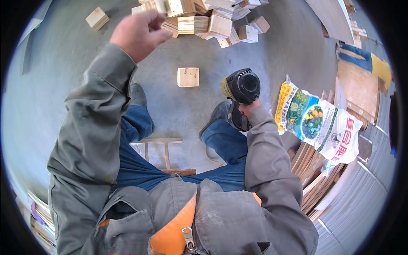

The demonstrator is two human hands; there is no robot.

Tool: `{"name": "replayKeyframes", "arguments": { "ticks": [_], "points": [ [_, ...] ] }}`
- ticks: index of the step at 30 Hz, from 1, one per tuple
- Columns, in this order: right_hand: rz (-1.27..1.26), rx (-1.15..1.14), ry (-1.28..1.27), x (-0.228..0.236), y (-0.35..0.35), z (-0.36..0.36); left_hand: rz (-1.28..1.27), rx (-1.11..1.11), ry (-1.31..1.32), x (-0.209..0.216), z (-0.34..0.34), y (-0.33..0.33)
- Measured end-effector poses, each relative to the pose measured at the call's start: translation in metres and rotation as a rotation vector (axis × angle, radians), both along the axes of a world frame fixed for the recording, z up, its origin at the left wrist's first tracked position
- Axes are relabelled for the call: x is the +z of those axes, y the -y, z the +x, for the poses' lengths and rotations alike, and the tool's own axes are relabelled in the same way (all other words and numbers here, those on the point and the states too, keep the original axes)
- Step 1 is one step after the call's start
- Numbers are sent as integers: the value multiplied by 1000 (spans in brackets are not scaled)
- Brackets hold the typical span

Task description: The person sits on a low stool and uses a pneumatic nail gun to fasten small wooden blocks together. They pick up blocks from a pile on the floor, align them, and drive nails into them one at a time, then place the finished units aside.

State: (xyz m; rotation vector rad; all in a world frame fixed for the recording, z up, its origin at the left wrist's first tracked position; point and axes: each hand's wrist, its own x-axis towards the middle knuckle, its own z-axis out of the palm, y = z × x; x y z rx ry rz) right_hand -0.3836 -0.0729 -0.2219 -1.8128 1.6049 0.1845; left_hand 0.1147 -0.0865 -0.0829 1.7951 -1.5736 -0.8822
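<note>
My left hand (139, 35) is raised at the near left edge of a pile of wooden blocks (193, 25). Its thumb and bent fingers are apart, and nothing shows between them. In my right hand (250, 108) is a black and yellow cordless drill (243, 87), gripped by its handle above my right knee. The drill's front end is hidden from me. A single wooden block (188, 77) with dark holes in its face lies on the floor between my feet, touched by neither hand.
Another block (97, 18) lies apart at the far left. I sit on a wooden stool (161, 140), partly under me. To my right are a printed sack (316, 121), stacked wood strips (312, 170) and a plywood sheet (357, 85). Someone in blue trousers (356, 57) is at the far right.
</note>
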Motion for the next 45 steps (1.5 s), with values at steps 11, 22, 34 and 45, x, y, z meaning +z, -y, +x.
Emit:
{"name": "replayKeyframes", "arguments": {
  "ticks": [11,22,34,45],
  "points": [
    [262,-344,48,-41,5,0,379,-231,370,-175,-99,-46],
    [180,-245,100,-43,-2,-9,283,-313,460,-238,-155,-59],
    [231,-278,41,-39,20,10,35,-128,136,-290,-101,-11],
    [202,-207,-18,-34,18,7,255,-81,237,-261,-123,4]
  ]
}}
